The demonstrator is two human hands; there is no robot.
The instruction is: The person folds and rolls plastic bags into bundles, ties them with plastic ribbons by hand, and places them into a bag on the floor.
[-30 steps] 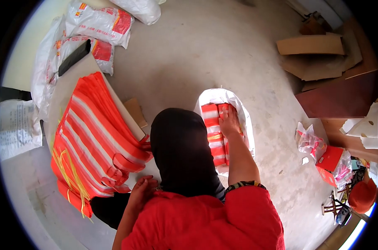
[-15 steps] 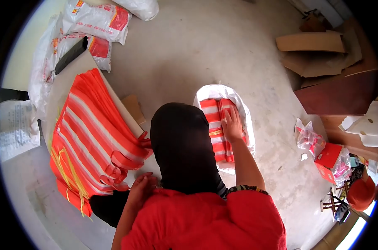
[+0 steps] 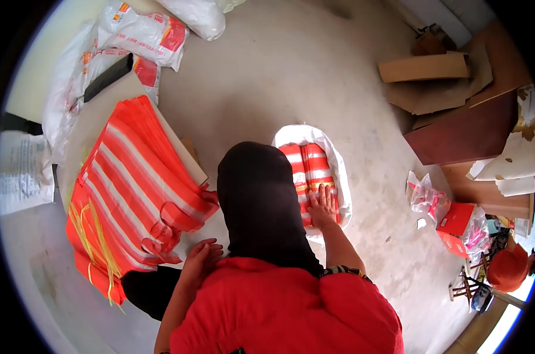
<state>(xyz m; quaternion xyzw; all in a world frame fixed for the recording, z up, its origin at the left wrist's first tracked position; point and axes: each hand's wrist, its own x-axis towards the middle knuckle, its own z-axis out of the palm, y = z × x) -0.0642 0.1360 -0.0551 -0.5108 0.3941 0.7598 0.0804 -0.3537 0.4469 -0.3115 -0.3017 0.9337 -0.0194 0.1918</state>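
Note:
My right hand (image 3: 322, 205) lies flat with its fingers spread on folded red-and-white striped bags (image 3: 295, 158). These are packed in two side-by-side stacks inside an open white sack (image 3: 345, 194) on the floor; a yellow tie crosses them. My left hand (image 3: 203, 255) rests beside my black-trousered leg, fingers loosely apart, holding nothing. To its left, a fanned pile of the same striped bags (image 3: 137, 189) with red handles lies on a board. Yellow strips (image 3: 96, 242) are draped over the pile's near end.
White printed sacks (image 3: 143, 35) lie at the far left, near a dark roll (image 3: 108, 76). At the right are an opened cardboard box (image 3: 426, 68), a dark red panel (image 3: 462, 130), a red box (image 3: 456, 218) and clear plastic wrapping (image 3: 424, 194).
My right hand has slid from the far part of the packed bags toward their near end, staying flat. My left hand stays near my leg. The view has shifted slightly.

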